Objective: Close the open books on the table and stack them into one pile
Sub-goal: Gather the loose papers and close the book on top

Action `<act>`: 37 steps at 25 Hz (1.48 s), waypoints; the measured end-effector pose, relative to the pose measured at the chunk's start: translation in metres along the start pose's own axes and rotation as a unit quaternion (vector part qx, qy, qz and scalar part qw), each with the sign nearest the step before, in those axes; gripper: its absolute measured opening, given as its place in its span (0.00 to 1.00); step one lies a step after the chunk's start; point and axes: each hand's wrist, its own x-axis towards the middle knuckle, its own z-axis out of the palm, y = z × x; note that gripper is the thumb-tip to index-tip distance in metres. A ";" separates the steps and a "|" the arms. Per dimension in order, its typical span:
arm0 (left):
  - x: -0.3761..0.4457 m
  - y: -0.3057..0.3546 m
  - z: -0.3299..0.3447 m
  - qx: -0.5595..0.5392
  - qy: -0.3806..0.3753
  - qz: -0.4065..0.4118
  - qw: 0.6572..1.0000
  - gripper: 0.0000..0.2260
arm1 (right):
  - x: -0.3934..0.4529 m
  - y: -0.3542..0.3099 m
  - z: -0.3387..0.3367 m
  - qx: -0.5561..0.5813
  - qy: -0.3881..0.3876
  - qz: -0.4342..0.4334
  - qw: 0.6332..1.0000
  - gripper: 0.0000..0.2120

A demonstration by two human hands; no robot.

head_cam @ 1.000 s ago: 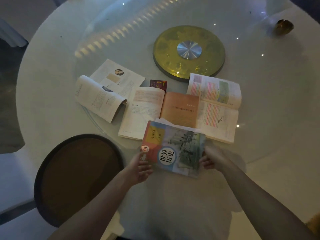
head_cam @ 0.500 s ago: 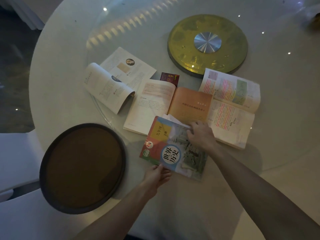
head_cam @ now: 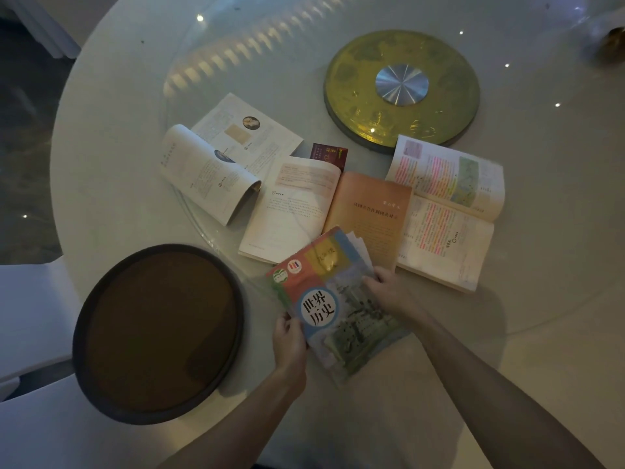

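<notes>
A closed history textbook [head_cam: 333, 301] with a colourful cover lies tilted near the table's front. My left hand [head_cam: 289, 336] grips its lower left edge. My right hand [head_cam: 385, 291] holds its right edge by the page block. Behind it lies an open book with an orange page [head_cam: 324, 209]. A third book [head_cam: 449, 211], open to highlighted pages, sits to the right. At the back left an open book [head_cam: 226, 157] has its left pages curled over.
The round white table [head_cam: 111, 157] carries a brass turntable disc [head_cam: 402, 88] at the back and a small dark red booklet [head_cam: 329, 154] behind the middle book. A round dark brown stool seat [head_cam: 159, 333] stands at the front left.
The closed textbook has turned clockwise and shifted slightly towards me. My right hand moved from its top edge to its right edge; my left hand slid along the lower left edge.
</notes>
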 end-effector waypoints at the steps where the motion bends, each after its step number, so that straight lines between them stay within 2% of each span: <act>1: 0.002 0.006 0.000 -0.005 -0.010 0.011 1.000 0.11 | -0.005 0.001 -0.003 0.049 0.000 -0.001 0.999 0.08; 3: 0.007 0.023 0.004 -0.001 -0.033 0.034 0.999 0.11 | -0.014 0.001 -0.012 0.137 0.001 -0.015 0.990 0.07; 6: 0.007 0.061 0.018 0.051 -0.076 0.096 0.991 0.09 | -0.025 -0.003 -0.029 0.211 0.043 -0.038 0.976 0.11; 8: 0.003 0.084 0.028 0.092 -0.124 0.152 0.976 0.08 | -0.032 -0.007 -0.036 0.250 0.048 -0.080 0.964 0.18; 12: -0.006 0.107 0.040 0.146 -0.210 0.265 0.930 0.09 | -0.055 -0.013 -0.041 0.280 0.086 -0.168 0.941 0.26; 15: -0.003 0.109 0.044 0.171 -0.230 0.296 0.911 0.11 | -0.060 -0.016 -0.037 0.244 0.111 -0.212 0.940 0.26; 18: -0.002 0.105 0.042 0.143 -0.254 0.281 0.914 0.15 | -0.064 -0.016 -0.029 0.282 0.112 -0.207 0.930 0.30; 23: -0.011 0.100 0.035 0.127 -0.284 0.261 0.914 0.16 | -0.071 -0.013 -0.023 0.331 0.116 -0.167 0.921 0.29; 28: -0.010 0.105 0.033 0.103 -0.263 0.266 0.922 0.15 | -0.066 0.000 -0.021 0.345 0.128 -0.133 0.920 0.26; 30: -0.009 0.100 0.028 0.102 -0.256 0.252 0.928 0.14 | -0.069 0.004 -0.013 0.325 0.119 -0.123 0.930 0.22; 33: -0.010 0.088 0.028 0.114 -0.245 0.227 0.936 0.11 | -0.073 0.002 -0.003 0.311 0.114 -0.138 0.933 0.21; 37: -0.009 0.093 0.044 0.138 -0.195 0.184 0.953 0.10 | -0.069 -0.004 -0.002 0.299 0.135 -0.106 0.939 0.18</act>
